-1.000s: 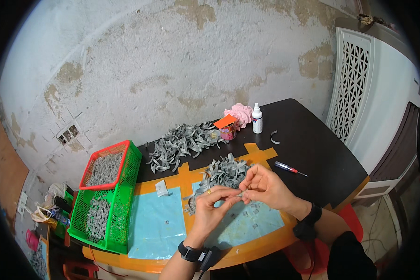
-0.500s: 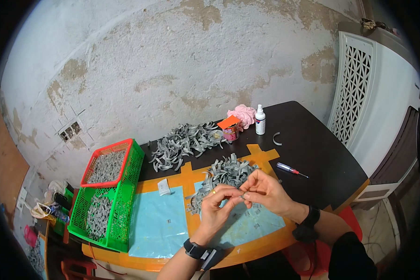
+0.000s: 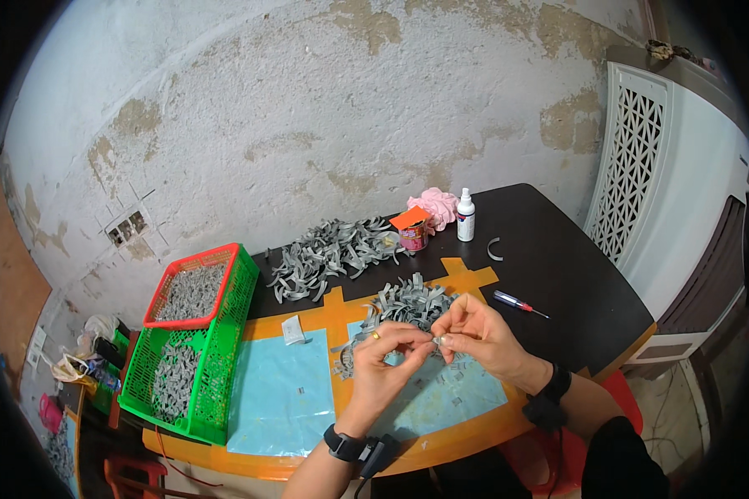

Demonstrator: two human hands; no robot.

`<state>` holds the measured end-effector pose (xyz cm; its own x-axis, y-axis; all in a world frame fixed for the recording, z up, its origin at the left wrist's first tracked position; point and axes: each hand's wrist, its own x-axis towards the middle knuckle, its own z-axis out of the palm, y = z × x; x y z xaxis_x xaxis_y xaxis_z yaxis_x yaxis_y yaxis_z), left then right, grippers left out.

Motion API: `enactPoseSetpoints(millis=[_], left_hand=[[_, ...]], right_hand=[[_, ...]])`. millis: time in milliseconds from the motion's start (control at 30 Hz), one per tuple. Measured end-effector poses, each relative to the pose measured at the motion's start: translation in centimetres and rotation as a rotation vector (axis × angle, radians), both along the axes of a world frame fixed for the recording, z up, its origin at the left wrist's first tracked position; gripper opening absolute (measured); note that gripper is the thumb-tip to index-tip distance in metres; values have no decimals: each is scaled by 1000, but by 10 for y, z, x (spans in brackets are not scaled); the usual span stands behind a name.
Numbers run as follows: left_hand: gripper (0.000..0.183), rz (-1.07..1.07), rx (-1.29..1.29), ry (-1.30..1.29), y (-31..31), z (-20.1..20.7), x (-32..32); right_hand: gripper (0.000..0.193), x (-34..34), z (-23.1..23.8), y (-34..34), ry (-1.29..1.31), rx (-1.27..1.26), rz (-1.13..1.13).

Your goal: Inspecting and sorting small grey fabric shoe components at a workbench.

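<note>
My left hand point(image 3: 388, 359) and my right hand point(image 3: 481, 339) meet in pinches above the near part of the table. Between their fingertips is a tiny pale grey piece point(image 3: 438, 340), too small to make out its kind. Just beyond the hands, partly covered by them, rises a pile of curved grey strips point(image 3: 412, 299). Beneath them lies a light blue sheet point(image 3: 483, 407), edged with orange tape point(image 3: 341, 316) and dotted with several small grey bits.
A green basket point(image 3: 210, 407) and a red basket point(image 3: 225, 293), both with small grey pieces, stand at left. Farther back are more curved strips point(image 3: 329, 254), a tin point(image 3: 414, 239), a pink cloth point(image 3: 435, 205) and a spray bottle point(image 3: 465, 216). A screwdriver point(image 3: 516, 301) lies at right.
The fingertips have drawn slightly apart, and the pale piece shows more clearly between them. The view has shifted a little; the things on the table stay put.
</note>
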<state>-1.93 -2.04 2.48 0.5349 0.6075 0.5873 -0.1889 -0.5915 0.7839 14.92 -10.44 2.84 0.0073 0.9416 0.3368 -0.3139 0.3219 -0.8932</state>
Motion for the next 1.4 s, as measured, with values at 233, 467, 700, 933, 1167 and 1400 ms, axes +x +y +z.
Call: enactPoseSetpoints(millis=[233,467,700,933,1167,1400], left_hand=[[15,84,89,62,-5,5,0],[21,73,189,59,-5,9,-1],[21,56,217,47,-4,3,-2],[19,50,159,58,-2,2,-3],[17,30,170,92,3,4,-6],[14,-77,156,117,7,6,-10]], right_hand=[[19,1,-4,2,-23,-10,-13],[17,-1,-3,2,-14,-63,-2],[18,2,-12,4,82,-93,2],[21,9,-9,5,91,-181,53],[24,10,1,4,-34,-190,23],[26,7,-1,1,-34,-182,54]])
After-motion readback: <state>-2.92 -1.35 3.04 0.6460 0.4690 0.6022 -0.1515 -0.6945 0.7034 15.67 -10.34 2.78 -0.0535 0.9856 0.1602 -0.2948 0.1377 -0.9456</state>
